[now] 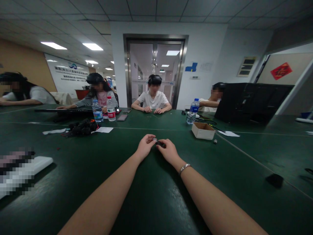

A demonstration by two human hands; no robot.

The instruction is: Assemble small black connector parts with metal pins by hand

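**Green table before a glass door, a small part pinched between two hands**

The green table (151,199) spreads toward a metal-framed glass door (154,73), with a white box (203,132) standing on it. Left of the box and a little nearer the wearer is the small part (160,144), dark at one end and silvery at the other. The left hand (146,146) pinches the silvery end between thumb and fingers; the right hand (168,150) has its fingertips closed on the dark end. Whether this is one piece or two joined, I cannot tell.

It looks light and stiff, probably hard plastic and metal. The silvery end may be slick, so the dark body seems the surer hold, with only light fingertip pressure in case the part is delicate.

For movement, the box's wall and rim are the nearest raised edges on the right. Just beside its right near corner lies a small metal piece (215,141), easily knocked. A water bottle (193,111) stands just behind the box. Well left of it lies a dark tangled bundle (81,127). Bare green surface runs between the hands and the box; the table's near edge is out of view.
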